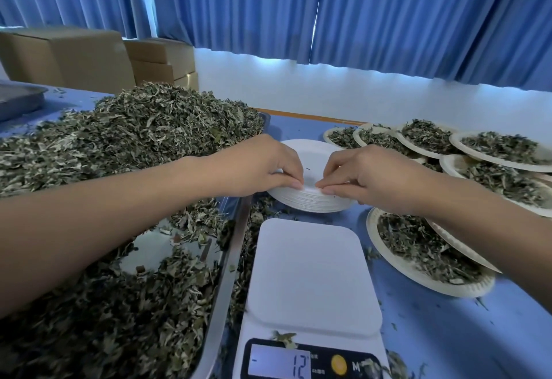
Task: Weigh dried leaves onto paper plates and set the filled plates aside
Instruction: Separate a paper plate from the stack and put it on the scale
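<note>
**Blue worktop (433, 334): freeing a fresh plate**

Beyond the bare scale (313, 274) sits the stack of paper plates (310, 204). My left hand (263, 166) and right hand (364, 175) meet at its near rim, fingers (331, 190) pinching the top plate (310, 157) to peel it loose. Dried leaves (134, 139) lie heaped in the tray (227, 274) on my left; filled plates (424, 247) wait on my right.

Your scale (313, 274) lies bare between the heaped tray (230, 259) on the left and filled plates (372, 229) crowding the right, a plate stack (310, 203) just beyond. Open table (448, 337) shows at your near right.
</note>
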Demonstrator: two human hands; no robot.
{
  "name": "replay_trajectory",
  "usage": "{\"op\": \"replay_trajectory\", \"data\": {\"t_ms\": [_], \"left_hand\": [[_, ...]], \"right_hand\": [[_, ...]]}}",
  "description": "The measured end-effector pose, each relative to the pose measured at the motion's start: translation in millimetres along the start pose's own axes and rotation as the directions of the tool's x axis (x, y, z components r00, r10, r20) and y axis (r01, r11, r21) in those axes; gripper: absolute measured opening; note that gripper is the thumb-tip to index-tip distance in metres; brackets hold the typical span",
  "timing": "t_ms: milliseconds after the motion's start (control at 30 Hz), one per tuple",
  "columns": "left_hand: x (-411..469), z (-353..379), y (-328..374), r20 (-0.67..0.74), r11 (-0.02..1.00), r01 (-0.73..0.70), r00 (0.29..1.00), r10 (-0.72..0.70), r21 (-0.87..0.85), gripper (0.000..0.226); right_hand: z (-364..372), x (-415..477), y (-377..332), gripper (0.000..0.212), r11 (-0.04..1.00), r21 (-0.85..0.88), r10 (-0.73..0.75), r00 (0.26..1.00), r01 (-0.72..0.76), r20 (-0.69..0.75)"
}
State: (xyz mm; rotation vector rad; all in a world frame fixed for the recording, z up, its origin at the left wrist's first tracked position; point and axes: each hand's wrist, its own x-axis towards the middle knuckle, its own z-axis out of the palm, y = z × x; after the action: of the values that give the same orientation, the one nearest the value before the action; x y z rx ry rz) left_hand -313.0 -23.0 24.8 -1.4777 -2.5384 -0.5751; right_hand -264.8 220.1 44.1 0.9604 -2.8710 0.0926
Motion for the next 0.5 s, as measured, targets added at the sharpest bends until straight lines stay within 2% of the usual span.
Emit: {"op": "replay_trajectory", "data": {"t_ms": [200,267,400,500], "left_hand": [[-4,1,3,0.013,0.947,-0.151,0.988,0.153,0.285,0.029],[-6,2,5,-0.004,0.918,-0.178,0.981,0.192,0.354,0.031],[-5,1,7,-0.016,0.918,-0.173,0.981,0.191,0.358,0.031],[-3,0,8,-0.007,0.933,-0.146,0.987,0.158,0.329,0.03]], "right_hand": [[-1,-4,-5,0.032,0.988,-0.146,-0.054,0.998,0.051,-0.019],[1,-7,-8,0.034,0.969,-0.227,-0.117,0.991,0.1,-0.063],[6,-12,-7,0.024,0.865,-0.482,-0.236,0.962,0.142,-0.14],[8,-14,-6,0.011,0.816,-0.562,-0.265,0.952,0.137,-0.154]]}}
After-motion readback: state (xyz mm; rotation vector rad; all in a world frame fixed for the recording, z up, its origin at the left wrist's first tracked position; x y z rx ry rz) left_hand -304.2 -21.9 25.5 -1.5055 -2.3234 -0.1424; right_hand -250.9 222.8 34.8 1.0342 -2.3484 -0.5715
